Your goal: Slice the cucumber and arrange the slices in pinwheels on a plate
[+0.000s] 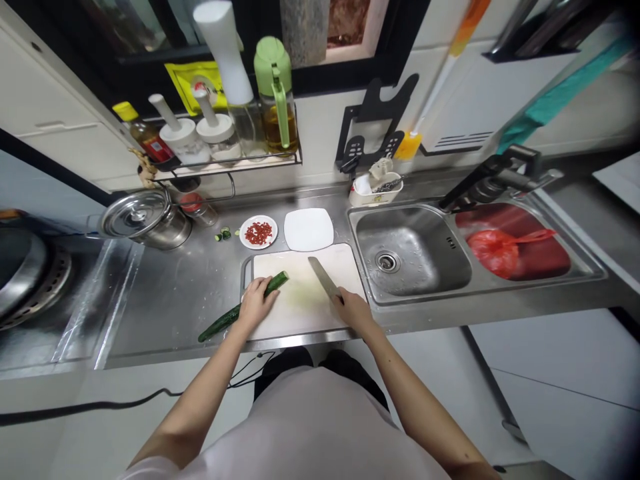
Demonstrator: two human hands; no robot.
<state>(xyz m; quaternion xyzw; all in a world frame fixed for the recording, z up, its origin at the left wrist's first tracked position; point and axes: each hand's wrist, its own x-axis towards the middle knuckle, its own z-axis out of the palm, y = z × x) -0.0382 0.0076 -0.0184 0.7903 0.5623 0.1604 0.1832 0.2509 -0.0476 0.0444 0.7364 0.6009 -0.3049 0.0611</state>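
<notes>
A long dark green cucumber (pixel 220 324) lies slantwise over the left edge of the white cutting board (pixel 305 320). Its cut end rests on the board, and my left hand (pixel 257 303) is closed around it near that end. My right hand (pixel 354 311) grips the handle of a kitchen knife (pixel 323 276), whose blade points up and left over the board, apart from the cucumber. Behind the board are a small plate (pixel 245 241) of chopped red pieces and a white square plate (pixel 309 229) with nothing on it. Several cucumber scraps (pixel 223 234) lie left of the plates.
Right of the board is a double sink (pixel 415 257) with a black faucet (pixel 493 177); a red plastic bag (pixel 495 252) sits in its far basin. A lidded steel pot (pixel 167 227) stands back left, below a rack of seasoning jars (pixel 183 141). The stove (pixel 35 280) is far left.
</notes>
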